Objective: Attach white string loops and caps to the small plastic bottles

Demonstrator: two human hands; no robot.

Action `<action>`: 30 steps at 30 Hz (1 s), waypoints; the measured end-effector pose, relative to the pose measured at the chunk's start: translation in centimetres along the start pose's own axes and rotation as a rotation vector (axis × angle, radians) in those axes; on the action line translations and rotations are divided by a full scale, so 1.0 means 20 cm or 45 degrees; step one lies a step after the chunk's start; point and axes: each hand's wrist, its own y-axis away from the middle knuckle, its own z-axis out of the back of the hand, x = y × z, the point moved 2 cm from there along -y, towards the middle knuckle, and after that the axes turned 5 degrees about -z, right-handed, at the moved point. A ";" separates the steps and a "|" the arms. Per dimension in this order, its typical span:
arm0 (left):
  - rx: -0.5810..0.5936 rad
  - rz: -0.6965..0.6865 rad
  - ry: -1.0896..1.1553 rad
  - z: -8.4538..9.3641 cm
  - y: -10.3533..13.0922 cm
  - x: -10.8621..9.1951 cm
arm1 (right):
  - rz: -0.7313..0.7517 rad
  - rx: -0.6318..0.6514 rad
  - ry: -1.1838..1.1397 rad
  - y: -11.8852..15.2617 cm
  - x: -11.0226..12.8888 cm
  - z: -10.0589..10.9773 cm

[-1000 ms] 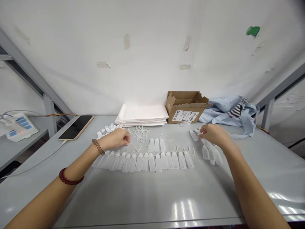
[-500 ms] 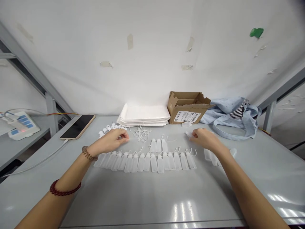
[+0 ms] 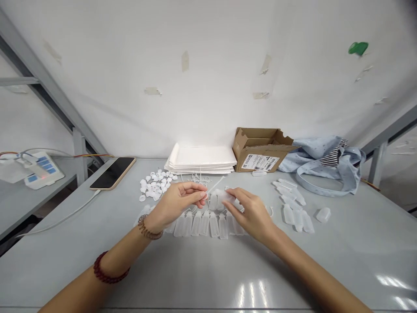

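My right hand (image 3: 252, 213) pinches a small translucent plastic bottle (image 3: 227, 196) between thumb and fingers, its neck towards the left. Close by on the left, my left hand (image 3: 184, 198) has its fingertips pressed together on a thin white strap (image 3: 216, 184) that slants up to the right. The hands are slightly apart, above a row of similar bottles (image 3: 196, 224) with thin straps at their tops. My forearms and hands partly hide this row. Behind my left hand are a pile of small white caps (image 3: 155, 184) and several loose straps (image 3: 199, 177).
More translucent bottles (image 3: 298, 219) lie to the right, with one apart (image 3: 323, 214). At the back are stacked white envelopes (image 3: 203, 158), an open cardboard box (image 3: 260, 161) and a blue cloth bag (image 3: 319, 161). A phone (image 3: 114, 171) with its charging cable (image 3: 65, 222) lies left.
My right hand has moved left with the bottle to the middle. My left hand has moved right, now with a strap at its fingertips. The view has shifted slightly, showing more caps and bottles.
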 end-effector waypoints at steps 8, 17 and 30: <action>-0.147 -0.094 0.234 -0.10 0.05 0.01 | -0.031 -0.041 -0.189 0.03 0.06 -0.01; -0.221 -0.047 0.330 -0.10 0.05 0.04 | 0.026 -0.028 -0.252 0.04 0.08 -0.01; -0.195 -0.227 -0.137 -0.14 0.08 -0.01 | -0.104 -0.017 -0.426 0.05 0.11 -0.03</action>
